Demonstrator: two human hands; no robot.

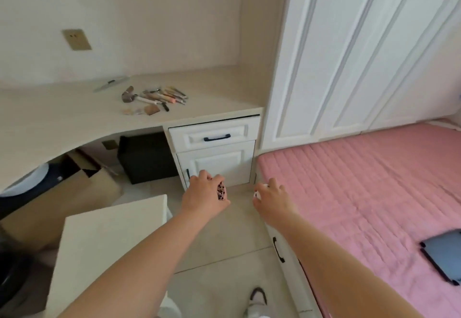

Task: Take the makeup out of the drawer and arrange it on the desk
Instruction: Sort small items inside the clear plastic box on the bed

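Both forearms reach forward over the tiled floor: the left hand [203, 196] curls round a small dark pink-patterned makeup case [221, 191], the right hand [272, 197] grips a small white item [257, 194], too hidden to identify. Both look light, rigid and probably slick, so a firm pinch across the body suits. Beyond, the white drawer with a black handle [214, 136] sits nearly closed; loose pencils and brushes [154, 99] lie near the right end of the pale wooden desk [50, 118].

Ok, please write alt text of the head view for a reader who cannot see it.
Two bare arms reach toward a white desk drawer; the left hand holds a pink patterned item and the right hand a small white one. Brushes and pencils lie on the desk; a pink mattress is to the right.
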